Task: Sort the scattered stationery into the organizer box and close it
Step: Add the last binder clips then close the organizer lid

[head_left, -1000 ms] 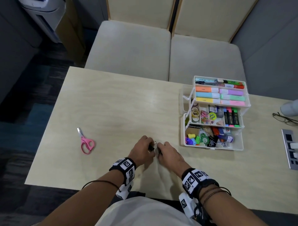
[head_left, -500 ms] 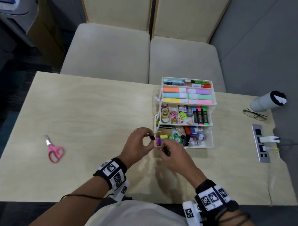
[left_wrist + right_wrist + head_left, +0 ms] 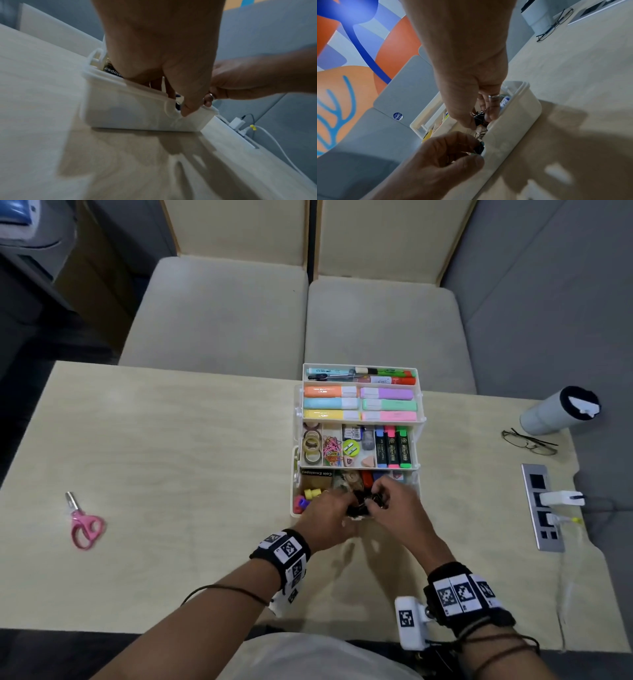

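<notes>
The white tiered organizer box (image 3: 420, 419) stands open at the table's middle, with highlighters, markers, tape rolls and clips in its trays. Both hands reach into the front of its bottom tray. My left hand (image 3: 344, 503) pinches a black binder clip (image 3: 480, 148) just inside the front wall (image 3: 510, 129). Beside it, my right hand (image 3: 376, 501) pinches another black binder clip (image 3: 478, 118) between thumb and fingers. In the left wrist view the left hand (image 3: 176, 97) dips over the box wall (image 3: 128, 111). Pink scissors (image 3: 84, 525) lie on the table far left.
A grey tumbler (image 3: 558, 410) and folded glasses (image 3: 529, 441) sit at the far right. A socket panel (image 3: 543, 508) with a plugged charger is set into the table's right side. Two beige seats (image 3: 219, 313) stand beyond the far edge.
Both hands have moved from the table in front of me up and right into the box's bottom tray, carrying the binder clips. The scissors have stayed put.
</notes>
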Demonstrator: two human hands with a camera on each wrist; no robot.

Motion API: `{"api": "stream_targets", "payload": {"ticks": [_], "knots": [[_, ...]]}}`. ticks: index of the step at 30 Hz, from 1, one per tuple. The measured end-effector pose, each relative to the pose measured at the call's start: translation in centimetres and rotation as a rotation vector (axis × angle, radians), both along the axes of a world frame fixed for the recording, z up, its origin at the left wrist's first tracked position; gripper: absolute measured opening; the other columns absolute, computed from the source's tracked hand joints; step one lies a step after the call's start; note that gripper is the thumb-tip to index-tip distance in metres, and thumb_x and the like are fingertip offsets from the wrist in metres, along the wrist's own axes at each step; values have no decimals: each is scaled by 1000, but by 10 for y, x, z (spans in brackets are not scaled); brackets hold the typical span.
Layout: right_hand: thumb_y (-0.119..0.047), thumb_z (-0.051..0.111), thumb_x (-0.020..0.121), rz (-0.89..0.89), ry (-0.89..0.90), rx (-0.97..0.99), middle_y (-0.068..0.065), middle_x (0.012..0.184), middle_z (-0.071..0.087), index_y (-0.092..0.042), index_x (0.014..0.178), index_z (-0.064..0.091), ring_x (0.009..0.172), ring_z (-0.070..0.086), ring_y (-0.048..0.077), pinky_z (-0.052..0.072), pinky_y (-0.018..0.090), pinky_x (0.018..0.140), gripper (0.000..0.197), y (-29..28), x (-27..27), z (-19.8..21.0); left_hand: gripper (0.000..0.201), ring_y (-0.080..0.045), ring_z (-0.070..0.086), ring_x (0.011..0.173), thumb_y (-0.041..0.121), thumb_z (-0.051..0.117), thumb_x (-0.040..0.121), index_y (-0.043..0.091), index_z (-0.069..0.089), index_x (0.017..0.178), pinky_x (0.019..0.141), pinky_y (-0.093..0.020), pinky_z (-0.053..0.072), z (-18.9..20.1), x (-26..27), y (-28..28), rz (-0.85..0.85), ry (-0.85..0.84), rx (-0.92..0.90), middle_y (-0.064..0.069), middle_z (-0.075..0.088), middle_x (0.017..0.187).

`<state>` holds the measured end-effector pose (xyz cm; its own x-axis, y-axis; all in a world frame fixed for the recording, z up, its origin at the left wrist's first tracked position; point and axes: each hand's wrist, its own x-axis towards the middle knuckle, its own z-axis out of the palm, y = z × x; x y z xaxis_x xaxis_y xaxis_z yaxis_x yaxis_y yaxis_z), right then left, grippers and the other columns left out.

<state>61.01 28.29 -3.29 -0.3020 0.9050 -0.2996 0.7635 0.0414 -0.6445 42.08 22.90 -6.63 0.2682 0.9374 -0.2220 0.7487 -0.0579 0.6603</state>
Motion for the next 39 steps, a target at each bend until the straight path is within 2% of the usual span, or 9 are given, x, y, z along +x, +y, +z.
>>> {"api": "stream_targets", "payload": {"ticks": [5,11,15,17,24,28,31,34,39], "knots": [[-28,80,88,68,-116,24,-8,84,66,-27,100,64,78,64,13,55,33,68,21,-2,-10,-3,38,-22,54,97,36,67,80,20,60,114,80,-40,50,2,-11,-15,-68,35,102,0,60,109],[-35,74,93,149,-321,69,-2,108,74,-25,124,67,97,69,21,55,33,79,33,-8,-27,14,28,-21,55,105,30,69,89,21,63,115,90,-33,48,21,-60,-38,41,-88,234,3,59,116],[-35,69,96,229,-355,135,-3,109,70,-25,114,65,99,65,19,53,36,77,20,-16,-66,37,19,-17,55,102,22,67,94,21,64,113,87,-31,48,23,-130,-66,254,-75,303,6,60,114],[-35,69,96,301,-326,165,-8,101,68,-28,106,65,93,60,14,44,32,71,13,-22,-94,46,17,-16,54,95,20,67,94,22,63,111,86,-36,49,17,-170,-82,375,-11,303,8,59,110],[-39,64,98,557,-214,114,-14,95,66,-31,110,66,83,58,8,52,33,76,14,-48,-214,32,39,-36,58,97,23,79,80,12,64,114,90,-47,50,-19,-312,-151,885,301,96,-9,59,110],[-38,63,99,663,-251,20,-11,107,65,-30,124,64,97,64,14,51,33,83,25,-64,-271,0,68,-46,54,105,43,78,75,4,54,126,89,-53,50,-24,-364,-184,1148,436,-181,-20,52,122],[-30,64,98,706,-308,-49,-1,133,54,-25,144,52,122,57,21,51,37,99,48,-77,-289,-27,73,-43,56,101,55,64,74,3,48,123,86,-49,50,-35,-385,-193,1200,469,-293,-18,51,117],[-18,61,90,720,-406,-6,3,141,33,-24,146,42,128,44,29,52,45,96,60,-90,-294,-44,79,-37,54,102,64,68,72,3,48,119,88,-45,48,-38,-396,-193,1202,454,-358,-14,51,114],[-20,62,93,692,-431,10,5,163,20,-27,155,35,145,30,28,46,49,107,68,-96,-291,-43,48,-39,57,90,38,60,77,-1,55,104,82,-46,42,-55,-408,-186,1216,367,-227,-19,56,102]]}}
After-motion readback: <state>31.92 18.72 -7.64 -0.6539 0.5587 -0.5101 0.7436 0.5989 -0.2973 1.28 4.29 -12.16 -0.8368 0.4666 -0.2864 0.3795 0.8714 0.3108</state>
